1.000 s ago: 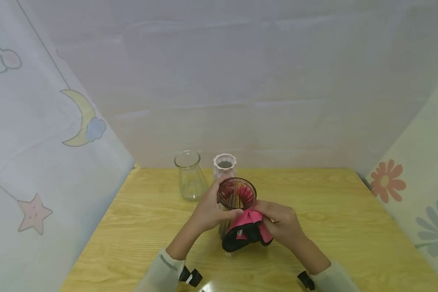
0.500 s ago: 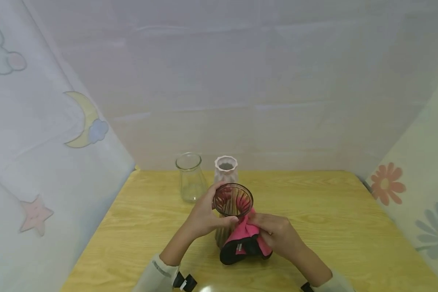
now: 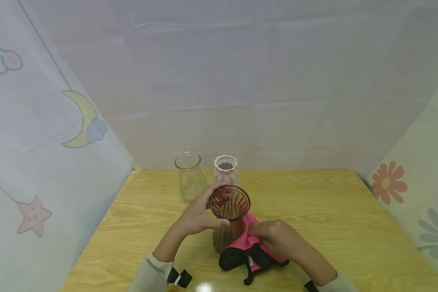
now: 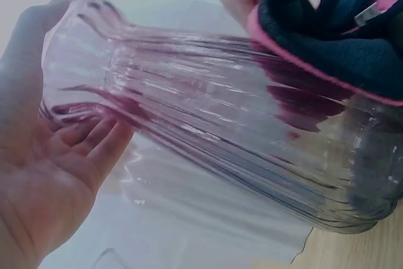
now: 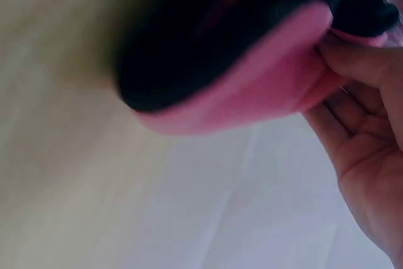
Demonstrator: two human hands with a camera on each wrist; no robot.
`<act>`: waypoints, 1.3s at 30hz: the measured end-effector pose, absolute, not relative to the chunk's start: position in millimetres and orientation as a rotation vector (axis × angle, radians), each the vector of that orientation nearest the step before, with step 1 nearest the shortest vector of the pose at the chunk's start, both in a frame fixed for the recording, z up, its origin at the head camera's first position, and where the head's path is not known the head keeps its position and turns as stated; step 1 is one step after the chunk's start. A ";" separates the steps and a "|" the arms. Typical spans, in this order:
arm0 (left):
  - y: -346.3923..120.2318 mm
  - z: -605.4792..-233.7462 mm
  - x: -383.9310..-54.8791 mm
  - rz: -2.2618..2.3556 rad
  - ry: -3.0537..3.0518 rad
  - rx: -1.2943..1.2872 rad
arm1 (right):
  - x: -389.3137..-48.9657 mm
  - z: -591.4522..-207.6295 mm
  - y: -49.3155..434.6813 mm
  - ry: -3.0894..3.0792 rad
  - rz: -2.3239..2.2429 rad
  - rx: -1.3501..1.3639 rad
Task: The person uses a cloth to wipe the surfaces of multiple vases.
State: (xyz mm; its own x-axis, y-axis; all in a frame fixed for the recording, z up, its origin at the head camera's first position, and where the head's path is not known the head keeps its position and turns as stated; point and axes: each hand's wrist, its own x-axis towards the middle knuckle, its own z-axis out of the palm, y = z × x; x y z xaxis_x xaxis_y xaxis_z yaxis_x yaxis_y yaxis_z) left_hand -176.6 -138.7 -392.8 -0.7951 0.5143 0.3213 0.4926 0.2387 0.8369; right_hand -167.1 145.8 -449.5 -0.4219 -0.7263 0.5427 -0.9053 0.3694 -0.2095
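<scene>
A ribbed, purplish glass vase (image 3: 224,239) with a flared rim stands before me. My left hand (image 3: 200,213) grips it just under the rim, thumb on the near side and fingers round the far side. In the left wrist view the see-through vase (image 4: 208,105) shows those fingers curled about its neck. My right hand (image 3: 282,239) pinches a pink cloth (image 3: 250,231) with a dark backing, which lies against the vase's right side. Loose folds of the cloth (image 5: 252,92) hang from the thumb and fingers in the right wrist view.
Behind the held vase stand a clear glass vase (image 3: 191,182) and a pale pink vase (image 3: 226,172) with a scalloped rim. All are on a yellow wood-grain table (image 3: 314,202), with pale printed sheets (image 3: 222,81) around its back and sides.
The held vase and my left hand have shifted a little toward me and left. My right hand has moved lower with the cloth, whose dark folds now spread wider.
</scene>
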 end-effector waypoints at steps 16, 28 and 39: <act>-133.4 -385.6 -151.1 1.817 2.569 0.771 | -178.9 -404.4 142.6 -1.705 0.996 1.158; -124.1 -390.4 -144.8 1.769 2.618 0.647 | -184.9 -438.7 121.7 -1.649 1.197 1.188; -141.0 -396.5 -164.8 1.808 2.375 0.969 | -180.5 -444.3 122.9 -1.769 1.081 1.310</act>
